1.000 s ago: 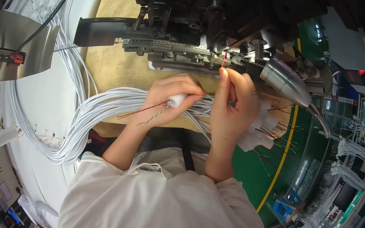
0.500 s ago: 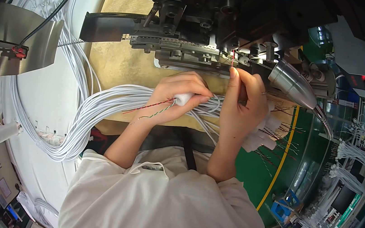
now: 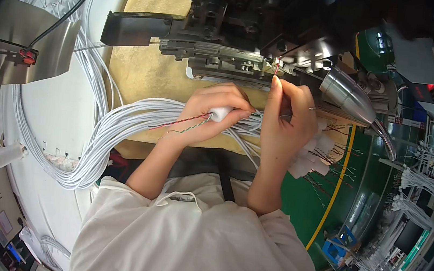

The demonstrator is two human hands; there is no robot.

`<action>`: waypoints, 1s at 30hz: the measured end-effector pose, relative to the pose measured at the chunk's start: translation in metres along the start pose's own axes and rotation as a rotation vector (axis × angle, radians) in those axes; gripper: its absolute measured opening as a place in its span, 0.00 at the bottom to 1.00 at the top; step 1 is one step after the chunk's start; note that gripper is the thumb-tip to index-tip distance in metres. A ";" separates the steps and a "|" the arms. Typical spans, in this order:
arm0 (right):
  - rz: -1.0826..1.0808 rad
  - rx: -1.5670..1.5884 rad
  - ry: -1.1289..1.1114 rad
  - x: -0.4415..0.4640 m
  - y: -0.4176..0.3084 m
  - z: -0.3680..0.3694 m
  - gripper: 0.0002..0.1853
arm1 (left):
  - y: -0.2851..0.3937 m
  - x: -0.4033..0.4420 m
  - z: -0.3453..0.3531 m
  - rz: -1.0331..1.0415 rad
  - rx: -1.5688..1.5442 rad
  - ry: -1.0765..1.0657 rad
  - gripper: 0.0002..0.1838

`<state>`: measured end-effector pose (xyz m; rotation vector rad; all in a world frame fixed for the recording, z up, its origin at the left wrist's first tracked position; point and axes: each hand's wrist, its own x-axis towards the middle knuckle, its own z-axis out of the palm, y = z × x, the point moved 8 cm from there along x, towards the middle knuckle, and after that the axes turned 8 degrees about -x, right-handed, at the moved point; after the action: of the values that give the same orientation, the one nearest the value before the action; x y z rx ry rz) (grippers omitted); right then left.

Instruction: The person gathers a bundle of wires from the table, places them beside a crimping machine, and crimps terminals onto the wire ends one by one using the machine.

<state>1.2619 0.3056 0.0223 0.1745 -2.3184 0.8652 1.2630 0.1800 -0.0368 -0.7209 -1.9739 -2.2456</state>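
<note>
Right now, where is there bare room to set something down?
Free: the tan worktop left of the left hand, between the machine and white cables; also most of the white surface inside the cables' bend. Crowded: around the right hand, between machine and cables.

Right hand (image 3: 290, 118) is covering the lower end of the red wire (image 3: 278, 67); upper tip is getting lost at the machine (image 3: 212, 45), too small to tell. Left hand (image 3: 203, 107) is hiding part of the white tube (image 3: 220, 114) and of the cables (image 3: 105, 141) behind. Other tubes (image 3: 314, 157) are sitting partly behind the right wrist. Top edge is cutting off the machine; bottom edge is clipping the shirt (image 3: 196, 241) lettering. Far-right bundles (image 3: 423, 182) are blurring together.
</note>
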 end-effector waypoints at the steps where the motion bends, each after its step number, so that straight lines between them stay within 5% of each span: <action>1: -0.010 -0.008 0.007 0.000 -0.001 0.000 0.04 | -0.001 0.000 0.000 0.000 0.003 -0.001 0.05; 30: 0.029 -0.009 0.030 0.000 -0.006 0.012 0.11 | -0.001 -0.001 -0.002 0.019 -0.056 0.001 0.06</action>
<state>1.2574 0.2939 0.0191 0.1229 -2.3015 0.8660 1.2629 0.1783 -0.0386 -0.7413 -1.9029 -2.2982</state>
